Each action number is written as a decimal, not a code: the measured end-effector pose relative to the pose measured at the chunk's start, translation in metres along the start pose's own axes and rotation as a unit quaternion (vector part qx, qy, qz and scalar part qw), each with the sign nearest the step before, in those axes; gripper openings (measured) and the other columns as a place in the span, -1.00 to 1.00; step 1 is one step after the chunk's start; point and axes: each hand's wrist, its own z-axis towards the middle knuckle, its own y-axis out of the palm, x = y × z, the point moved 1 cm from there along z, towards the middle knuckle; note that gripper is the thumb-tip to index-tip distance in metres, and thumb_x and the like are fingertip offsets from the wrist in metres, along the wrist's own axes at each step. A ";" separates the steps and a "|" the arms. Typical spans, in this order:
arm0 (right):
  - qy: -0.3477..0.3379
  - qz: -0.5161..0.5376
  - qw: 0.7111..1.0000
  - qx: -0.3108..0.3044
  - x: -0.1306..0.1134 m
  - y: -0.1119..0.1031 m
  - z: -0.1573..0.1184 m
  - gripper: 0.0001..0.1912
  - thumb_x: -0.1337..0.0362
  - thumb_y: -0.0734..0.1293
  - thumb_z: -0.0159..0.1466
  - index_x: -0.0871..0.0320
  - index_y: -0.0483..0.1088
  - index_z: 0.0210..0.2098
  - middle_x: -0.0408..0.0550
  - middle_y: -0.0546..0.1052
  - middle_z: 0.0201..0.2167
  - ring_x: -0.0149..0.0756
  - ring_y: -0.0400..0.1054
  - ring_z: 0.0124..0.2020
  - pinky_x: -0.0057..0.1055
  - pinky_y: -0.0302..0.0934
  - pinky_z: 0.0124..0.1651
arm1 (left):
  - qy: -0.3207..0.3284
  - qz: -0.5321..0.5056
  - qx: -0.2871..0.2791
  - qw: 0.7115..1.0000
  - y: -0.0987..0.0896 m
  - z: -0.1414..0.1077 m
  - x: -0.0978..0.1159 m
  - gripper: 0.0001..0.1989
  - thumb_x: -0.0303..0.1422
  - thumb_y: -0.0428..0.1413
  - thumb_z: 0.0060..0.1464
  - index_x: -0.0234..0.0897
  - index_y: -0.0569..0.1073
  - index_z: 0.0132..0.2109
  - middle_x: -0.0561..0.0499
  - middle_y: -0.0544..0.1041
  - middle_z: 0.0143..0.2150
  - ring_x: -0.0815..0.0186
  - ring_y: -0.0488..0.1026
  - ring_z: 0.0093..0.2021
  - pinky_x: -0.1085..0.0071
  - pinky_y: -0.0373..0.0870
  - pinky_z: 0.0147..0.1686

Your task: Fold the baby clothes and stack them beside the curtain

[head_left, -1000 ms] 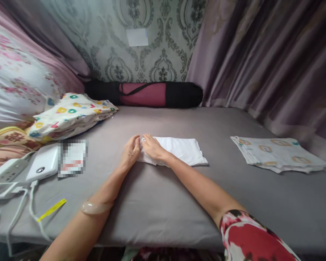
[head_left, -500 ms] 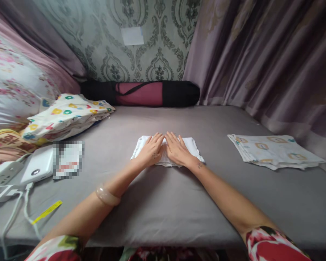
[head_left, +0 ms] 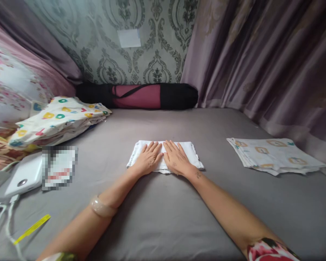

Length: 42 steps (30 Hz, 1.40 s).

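A folded white cloth (head_left: 189, 149) lies flat on the grey sheet (head_left: 163, 203) in front of me. My left hand (head_left: 149, 158) rests palm down on its left half, fingers stretched out and pointing away. Beside it, my right hand (head_left: 176, 156) lies flat on the right half, fingers also extended. The two thumbs point toward each other near the cloth's middle. Both palms hide part of the cloth, whose ruffled edges show at the left, right and near sides. Neither hand grips anything.
Patterned folded cloths (head_left: 277, 154) lie at right, and a loose patterned cloth pile (head_left: 62, 117) at left. Nearby are a white power bank (head_left: 25, 174) with cables, a blurred packet (head_left: 59, 168) and a yellow strip (head_left: 32, 229). A black and maroon roll bag (head_left: 137, 96) lies along the wall.
Both hands have slid slightly apart and stay flat on the white cloth, so more of it shows between them. The camera view has shifted slightly.
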 end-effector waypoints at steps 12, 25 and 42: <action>0.107 -0.003 0.994 0.013 0.005 -0.005 -0.003 -0.39 0.21 -0.04 0.39 0.42 0.03 0.33 0.19 0.02 0.37 -0.12 -0.19 0.39 -0.09 -0.37 0.37 | -0.048 0.061 0.025 0.997 -0.004 -0.007 -0.008 -0.38 -0.08 -0.34 0.33 -0.37 0.14 0.34 -0.21 0.10 0.39 0.08 -0.06 0.40 0.03 -0.13 0.33; 0.196 -0.036 0.980 0.007 0.015 -0.003 -0.006 -0.32 0.10 -0.06 0.41 0.51 0.00 0.33 0.29 -0.02 0.37 -0.01 -0.22 0.39 -0.04 -0.38 0.36 | -0.126 0.065 0.024 0.990 -0.005 -0.013 -0.018 -0.36 -0.09 -0.31 0.31 -0.43 0.12 0.34 -0.26 0.08 0.39 0.05 -0.04 0.40 0.02 -0.10 0.32; 0.220 0.099 0.971 0.001 0.054 -0.051 -0.003 -0.50 0.16 0.09 0.37 0.27 0.28 0.20 0.18 0.33 0.21 -0.19 0.20 0.23 -0.35 0.10 0.19 | -0.182 0.055 0.062 0.980 0.005 -0.004 -0.071 -0.40 -0.11 -0.19 0.25 -0.49 0.22 0.25 -0.40 0.28 0.24 -0.02 0.22 0.26 0.15 0.17 0.16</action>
